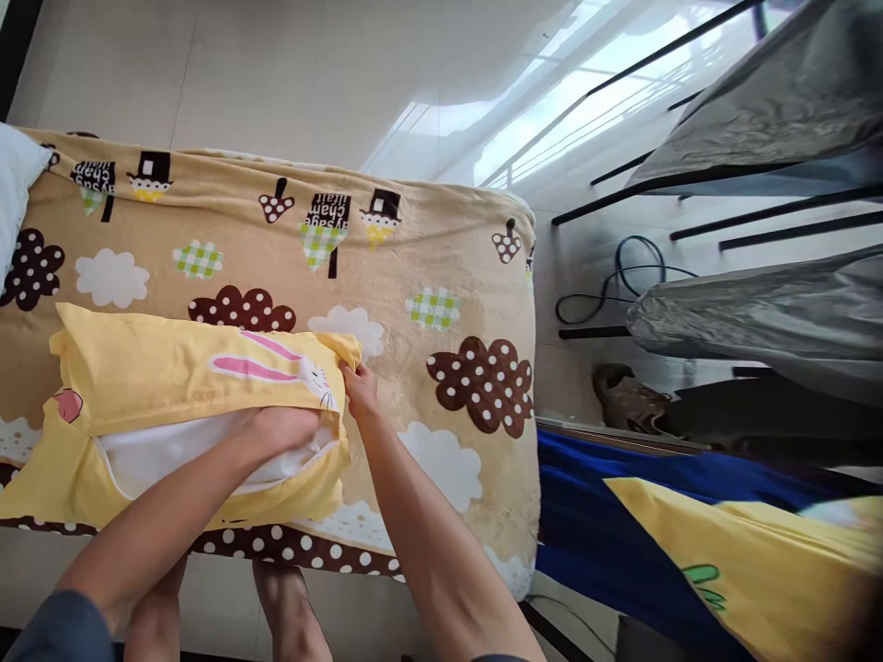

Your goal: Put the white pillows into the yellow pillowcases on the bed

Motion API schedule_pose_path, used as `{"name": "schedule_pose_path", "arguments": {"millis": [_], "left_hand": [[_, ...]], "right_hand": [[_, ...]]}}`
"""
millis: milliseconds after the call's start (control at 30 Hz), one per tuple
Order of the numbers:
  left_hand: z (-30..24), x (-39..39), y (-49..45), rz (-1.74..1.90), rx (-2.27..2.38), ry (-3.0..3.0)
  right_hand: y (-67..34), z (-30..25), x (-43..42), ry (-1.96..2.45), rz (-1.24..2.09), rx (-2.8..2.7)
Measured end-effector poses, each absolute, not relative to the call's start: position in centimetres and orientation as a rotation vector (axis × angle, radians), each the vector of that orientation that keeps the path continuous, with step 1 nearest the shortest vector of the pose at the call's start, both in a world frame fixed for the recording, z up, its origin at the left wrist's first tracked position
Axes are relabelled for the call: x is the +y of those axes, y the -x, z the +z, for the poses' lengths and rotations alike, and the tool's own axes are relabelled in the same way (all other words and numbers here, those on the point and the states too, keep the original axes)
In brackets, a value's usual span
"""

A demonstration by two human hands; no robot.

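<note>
A yellow pillowcase (166, 368) with a pink rabbit print lies on the bed, and a white pillow (172, 450) shows through its open side. My left hand (280, 430) reaches into the opening and presses on the white pillow, with its fingers hidden inside. My right hand (359, 386) pinches the pillowcase's upper corner at its right end.
The bed is covered by a tan blanket (428, 267) with brown dotted clouds and reaches its right edge near a tiled floor. A white pillow (17, 184) sits at far left. Grey covered racks (759, 313), a black cable (621, 276) and yellow and blue bedding (759, 561) lie at right.
</note>
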State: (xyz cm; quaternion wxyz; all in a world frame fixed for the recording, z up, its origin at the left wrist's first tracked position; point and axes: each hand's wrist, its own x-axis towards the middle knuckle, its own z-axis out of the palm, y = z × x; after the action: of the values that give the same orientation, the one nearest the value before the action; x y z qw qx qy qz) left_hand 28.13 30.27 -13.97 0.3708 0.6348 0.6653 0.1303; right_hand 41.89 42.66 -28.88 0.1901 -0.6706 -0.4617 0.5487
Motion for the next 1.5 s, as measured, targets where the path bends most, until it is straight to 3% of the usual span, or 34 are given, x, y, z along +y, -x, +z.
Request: {"name": "schedule_pose_path", "arguments": {"millis": [167,367,733,967,1167,1333,1433,1500], "left_hand": [[-10.1,19.6,-27.1,0.311,1.758,-2.019],[-14.9,14.2,-24.7,0.152,1.769,-1.924],[-13.4,15.4,-25.0,0.137,1.743,-1.946],[-11.5,19.0,-28.0,0.217,2.02,-1.892],[-11.4,24.2,-27.1,0.278,1.524,-2.151],[-12.8,26.6,-24.3,0.192,1.455,-2.034],[-12.8,27.1,-23.7,0.155,1.531,-1.989],[-12.5,27.2,-24.2,0.127,1.521,-2.017]], "right_hand": [[-41.6,-26.4,44.8,1.914,1.311,-1.444],[-40.8,-25.7,47.8,1.974,1.074,-1.52],[-40.2,-25.4,49.4,1.901,1.328,-1.401],[-49.2,-22.7,38.9,1.905,1.684,-1.219],[-52.5,-22.0,27.9,1.957,1.748,-1.073],[-50.8,-22.3,26.6,2.059,1.555,-0.987],[-49.7,-20.1,26.9,2.091,1.341,-0.986],[-48.2,-17.6,26.6,1.979,1.383,-1.105]]}}
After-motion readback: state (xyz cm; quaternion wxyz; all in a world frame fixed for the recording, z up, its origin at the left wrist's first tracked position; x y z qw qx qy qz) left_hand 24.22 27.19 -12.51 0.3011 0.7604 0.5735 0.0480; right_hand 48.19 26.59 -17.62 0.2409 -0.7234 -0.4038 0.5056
